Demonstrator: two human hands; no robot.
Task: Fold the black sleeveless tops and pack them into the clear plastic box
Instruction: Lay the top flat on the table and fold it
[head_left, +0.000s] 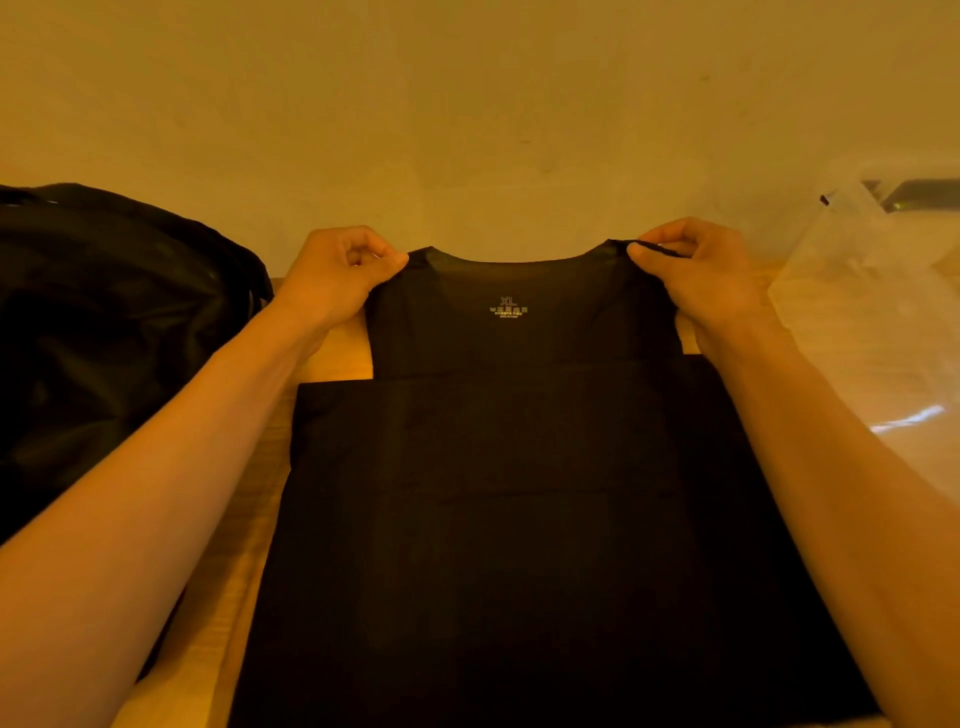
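Note:
A black sleeveless top (514, 467) lies spread flat on the wooden table, neckline away from me, an XL print showing inside the collar. My left hand (337, 275) pinches its left shoulder strap between thumb and fingers. My right hand (696, 270) pinches the right shoulder strap the same way. Both straps are held at the far edge of the top, near the wall. A clear plastic box (883, 322) stands at the right, its walls pale and see-through.
A heap of more black garments (104, 322) fills the left side of the table. The wooden table (332, 358) shows in strips beside the top. A plain wall rises just behind the table.

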